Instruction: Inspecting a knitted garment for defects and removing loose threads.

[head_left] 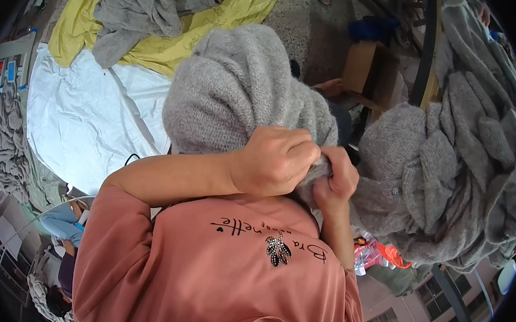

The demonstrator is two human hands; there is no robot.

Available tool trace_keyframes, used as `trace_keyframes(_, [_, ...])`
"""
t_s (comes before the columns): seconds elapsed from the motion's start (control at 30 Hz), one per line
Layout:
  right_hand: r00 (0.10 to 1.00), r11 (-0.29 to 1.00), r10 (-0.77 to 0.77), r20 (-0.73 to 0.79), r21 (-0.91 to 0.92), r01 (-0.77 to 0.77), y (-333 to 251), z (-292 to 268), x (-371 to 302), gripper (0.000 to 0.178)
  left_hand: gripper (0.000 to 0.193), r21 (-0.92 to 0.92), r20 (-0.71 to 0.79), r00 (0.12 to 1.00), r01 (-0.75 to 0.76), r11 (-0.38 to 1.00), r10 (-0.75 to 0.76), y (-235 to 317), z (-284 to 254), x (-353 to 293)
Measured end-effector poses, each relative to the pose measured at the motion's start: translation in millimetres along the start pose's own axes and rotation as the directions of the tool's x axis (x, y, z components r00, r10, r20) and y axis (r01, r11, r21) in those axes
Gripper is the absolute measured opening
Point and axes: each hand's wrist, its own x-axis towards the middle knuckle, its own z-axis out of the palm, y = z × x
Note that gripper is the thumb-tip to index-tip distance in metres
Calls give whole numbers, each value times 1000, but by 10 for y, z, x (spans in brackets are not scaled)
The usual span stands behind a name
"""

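A bulky grey knitted garment [233, 81] hangs bunched in front of my chest, in thick soft folds. My left hand [277, 162] is closed in a fist on its near edge. Just to the right, close against it, my right hand [336, 177] pinches a gathered bit of the same knit, thumb bent inward. The fingertips of my left hand are turned out of sight, and the fabric's lower end is hidden behind my left forearm.
Several grey knits [437, 161] lie heaped at right beside a dark metal post [427, 53]. A white sheet [93, 119] and a yellow sheet [152, 55] bearing more grey knitwear [137, 9] spread at left. Beyond are a cardboard box [363, 66] and another person's hand [330, 86].
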Motion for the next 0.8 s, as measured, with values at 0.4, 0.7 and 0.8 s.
trace_keyframes(0.4, [934, 978, -196, -298, -123, 167, -212, -370, -97, 27, 45, 289, 289, 910, 213, 933, -297, -84, 23, -109])
trace_keyframes(0.7, [876, 933, 154, 457, 226, -281, 18, -627, -382, 41, 24, 255, -149, 984, -55, 965, 95, -124, -185, 472])
trace_keyframes(0.8, [610, 594, 456, 648, 289, -751, 284, -354, -312, 46, 32, 236, 65, 931, -364, 901, 359, 147, -234, 279])
